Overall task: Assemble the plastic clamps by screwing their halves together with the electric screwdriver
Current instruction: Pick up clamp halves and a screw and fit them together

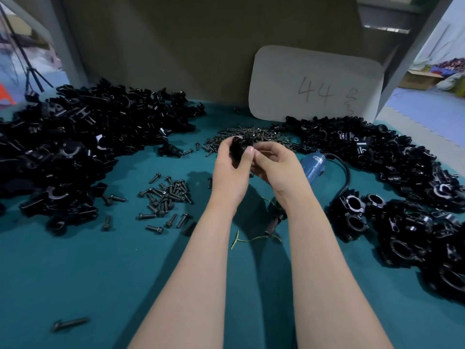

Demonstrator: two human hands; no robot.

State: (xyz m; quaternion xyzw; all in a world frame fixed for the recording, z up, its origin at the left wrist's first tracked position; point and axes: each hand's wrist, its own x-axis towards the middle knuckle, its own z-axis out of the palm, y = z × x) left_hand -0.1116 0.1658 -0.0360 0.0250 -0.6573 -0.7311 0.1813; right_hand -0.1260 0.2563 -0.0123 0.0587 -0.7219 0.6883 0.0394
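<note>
Clamp [239, 144] is held up between left hand [231, 170] and right hand [275, 167], fingers [247, 153] curled round it; seat the halves flush, holes aligned, before fetching the screwdriver [312, 163] just right of the fingers.

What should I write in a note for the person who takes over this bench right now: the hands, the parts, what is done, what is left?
Left hand holds a black clamp part above the table.
Right hand is at the same part, fingers curled; what it pinches is hidden.
Electric screwdriver lies on the table, partly under the right forearm, not in use.
Screws lie left of the hands; loose halves are piled far left.
Done: several assembled clamps at the right.
Left: screw this one together, then the large pile.
</note>
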